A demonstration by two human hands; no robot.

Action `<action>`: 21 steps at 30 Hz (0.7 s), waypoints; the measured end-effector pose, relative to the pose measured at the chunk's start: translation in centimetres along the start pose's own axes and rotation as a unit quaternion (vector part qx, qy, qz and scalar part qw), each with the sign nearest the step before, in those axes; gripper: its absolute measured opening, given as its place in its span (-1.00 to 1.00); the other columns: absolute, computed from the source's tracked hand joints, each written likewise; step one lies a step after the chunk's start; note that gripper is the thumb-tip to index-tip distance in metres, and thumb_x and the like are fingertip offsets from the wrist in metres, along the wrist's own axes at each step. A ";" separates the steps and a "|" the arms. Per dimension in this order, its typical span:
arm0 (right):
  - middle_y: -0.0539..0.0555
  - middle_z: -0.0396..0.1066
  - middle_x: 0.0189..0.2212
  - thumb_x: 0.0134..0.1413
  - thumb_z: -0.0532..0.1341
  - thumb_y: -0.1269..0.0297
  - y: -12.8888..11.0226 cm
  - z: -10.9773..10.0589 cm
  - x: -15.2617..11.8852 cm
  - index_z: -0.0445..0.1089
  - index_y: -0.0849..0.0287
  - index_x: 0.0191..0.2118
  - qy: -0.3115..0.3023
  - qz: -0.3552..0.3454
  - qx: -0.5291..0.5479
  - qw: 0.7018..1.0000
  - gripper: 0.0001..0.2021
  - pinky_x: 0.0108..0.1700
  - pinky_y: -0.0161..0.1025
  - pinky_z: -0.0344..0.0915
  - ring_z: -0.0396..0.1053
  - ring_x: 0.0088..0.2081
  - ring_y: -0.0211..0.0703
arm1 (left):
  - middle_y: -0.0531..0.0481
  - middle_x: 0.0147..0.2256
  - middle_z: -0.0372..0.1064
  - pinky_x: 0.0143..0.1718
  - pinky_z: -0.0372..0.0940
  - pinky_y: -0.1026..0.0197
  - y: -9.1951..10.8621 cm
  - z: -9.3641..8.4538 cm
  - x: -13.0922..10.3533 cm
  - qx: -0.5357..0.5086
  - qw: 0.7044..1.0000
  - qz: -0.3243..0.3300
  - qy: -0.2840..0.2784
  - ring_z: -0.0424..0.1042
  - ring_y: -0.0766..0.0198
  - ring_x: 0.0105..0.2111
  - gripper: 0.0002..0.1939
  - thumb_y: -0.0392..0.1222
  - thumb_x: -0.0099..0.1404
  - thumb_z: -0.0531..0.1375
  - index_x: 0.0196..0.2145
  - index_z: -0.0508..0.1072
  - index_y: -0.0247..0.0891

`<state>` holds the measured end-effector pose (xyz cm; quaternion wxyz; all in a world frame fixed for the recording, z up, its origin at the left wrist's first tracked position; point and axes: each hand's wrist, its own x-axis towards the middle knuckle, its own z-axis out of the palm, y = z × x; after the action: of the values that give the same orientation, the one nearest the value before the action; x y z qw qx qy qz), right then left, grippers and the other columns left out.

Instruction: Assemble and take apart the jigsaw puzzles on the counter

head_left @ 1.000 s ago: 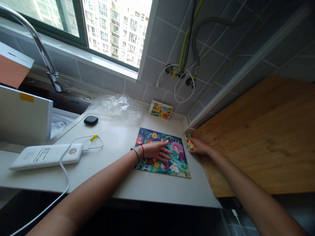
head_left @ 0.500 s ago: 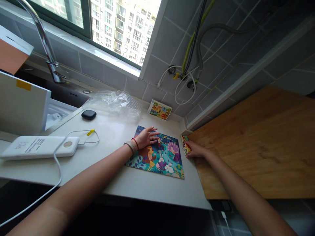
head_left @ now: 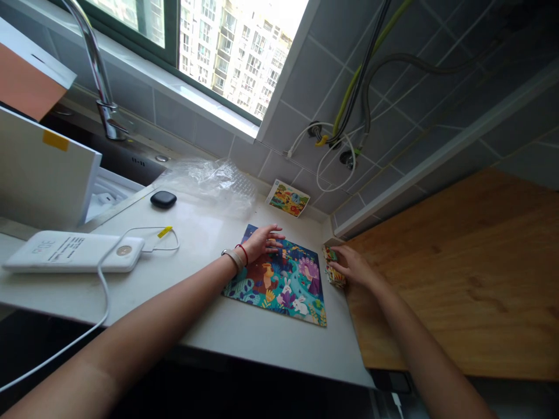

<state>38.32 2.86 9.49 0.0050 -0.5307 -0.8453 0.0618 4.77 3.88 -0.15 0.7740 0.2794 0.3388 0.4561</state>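
A colourful picture puzzle (head_left: 301, 285) with rabbits and a peacock lies flat on the counter. My left hand (head_left: 262, 241) rests over its upper left part, fingers spread and holding nothing. Right of the puzzle, by the wooden board, are two small piles of colourful pieces, seemingly puzzle pieces. At the farther pile (head_left: 329, 254) my right hand (head_left: 351, 265) has its thumb and fingers closed around the pieces. The nearer pile (head_left: 335, 276) sits just below my right thumb. My right fingertips are partly hidden.
A small picture card (head_left: 288, 199) leans at the wall. Crumpled clear plastic (head_left: 213, 183), a black case (head_left: 163, 199) and a white power bank (head_left: 74, 251) with a cable lie left. The wooden board (head_left: 454, 273) borders the right; a sink and tap (head_left: 98, 75) are far left.
My right hand has shifted from the nearer pile of pieces to the farther one, uncovering the nearer pile. My left hand stays over the puzzle. The view has tilted slightly.
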 end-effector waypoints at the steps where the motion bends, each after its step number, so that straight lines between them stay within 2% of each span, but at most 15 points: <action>1: 0.26 0.49 0.00 0.17 0.24 0.07 -1.1 0.2 0.1 0.46 0.15 0.07 0.027 -0.016 0.015 0.999 -0.59 0.15 0.07 0.34 0.45 0.05 0.16 | -0.12 -0.20 0.51 -0.35 0.38 0.24 0.0 -0.1 0.1 0.045 0.998 0.036 0.020 0.49 0.27 -0.42 -0.66 0.07 0.33 0.18 -0.10 0.44 -0.23; 3: 0.21 0.51 -0.09 0.20 0.23 0.03 -3.2 1.2 0.5 0.48 0.14 0.02 0.065 -0.026 0.056 0.996 -0.62 0.05 0.02 0.41 0.50 -0.08 0.07 | -0.10 -0.25 0.51 -0.25 0.40 0.17 0.0 -0.4 0.2 0.170 0.973 0.137 0.068 0.49 0.21 -0.37 -0.71 0.05 0.30 0.21 -0.16 0.47 -0.21; 5: 0.18 0.52 -0.12 0.20 0.23 0.01 -4.9 3.0 1.4 0.49 0.12 -0.02 0.095 -0.019 0.097 0.991 -0.64 0.00 0.00 0.44 0.50 -0.11 0.04 | -0.09 -0.25 0.51 -0.04 0.37 0.08 0.0 -0.8 0.2 0.307 0.915 0.242 0.102 0.50 0.11 -0.23 -0.78 -0.02 0.29 0.23 -0.18 0.50 -0.17; 7: 0.18 0.51 -0.07 0.21 0.21 -0.01 -5.8 5.4 2.6 0.50 0.10 -0.03 0.154 0.003 0.127 0.980 -0.64 0.06 0.04 0.42 0.48 -0.04 0.07 | -0.12 -0.15 0.51 0.14 0.27 0.01 -0.2 -1.3 0.2 0.420 0.849 0.302 0.110 0.45 0.02 -0.05 -0.80 -0.10 0.31 0.21 -0.14 0.53 -0.15; 10: 0.24 0.49 -0.07 0.19 0.20 -0.06 -5.8 9.2 4.3 0.51 0.12 -0.04 0.239 0.039 0.148 0.959 -0.60 0.13 0.13 0.38 0.45 0.02 0.13 | -0.21 0.02 0.44 0.25 0.14 -0.07 -0.7 -1.8 0.1 0.556 0.766 0.302 0.116 0.33 -0.08 0.13 -0.68 -0.18 0.31 0.18 0.01 0.51 -0.19; 14: 0.27 0.47 0.00 0.21 0.18 -0.11 -5.1 13.1 5.6 0.49 0.13 -0.01 0.267 0.059 0.157 0.949 -0.55 0.20 0.20 0.30 0.40 0.08 0.16 | -0.30 0.14 0.34 0.29 -0.03 -0.23 -1.6 -2.2 0.0 0.683 0.666 0.264 0.145 0.11 -0.26 0.29 -0.59 -0.08 0.34 0.17 0.10 0.47 -0.23; 17: 0.25 0.47 0.03 0.26 0.13 -0.12 -5.0 14.2 5.7 0.47 0.11 0.03 0.255 0.060 0.152 0.953 -0.54 0.25 0.23 0.23 0.36 0.13 0.17 | -0.30 0.13 0.35 0.23 -0.01 -0.28 -1.8 -2.1 -0.1 0.725 0.626 0.250 0.139 0.17 -0.25 0.23 -0.61 -0.03 0.40 0.10 0.09 0.46 -0.20; 21: 0.24 0.46 0.03 0.25 0.18 -0.05 -5.0 14.1 5.5 0.46 0.13 0.08 0.246 0.059 0.129 0.959 -0.55 0.22 0.16 0.26 0.36 0.09 0.15 | -0.24 0.07 0.39 0.14 0.08 -0.19 -1.5 -1.8 -0.2 0.752 0.596 0.248 0.134 0.29 -0.13 0.11 -0.64 -0.02 0.43 0.07 0.07 0.46 -0.16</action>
<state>30.43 4.23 -4.27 0.2774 -0.5736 -0.7698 0.0378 4.07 3.30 -2.27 0.0932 0.7712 0.5794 0.2468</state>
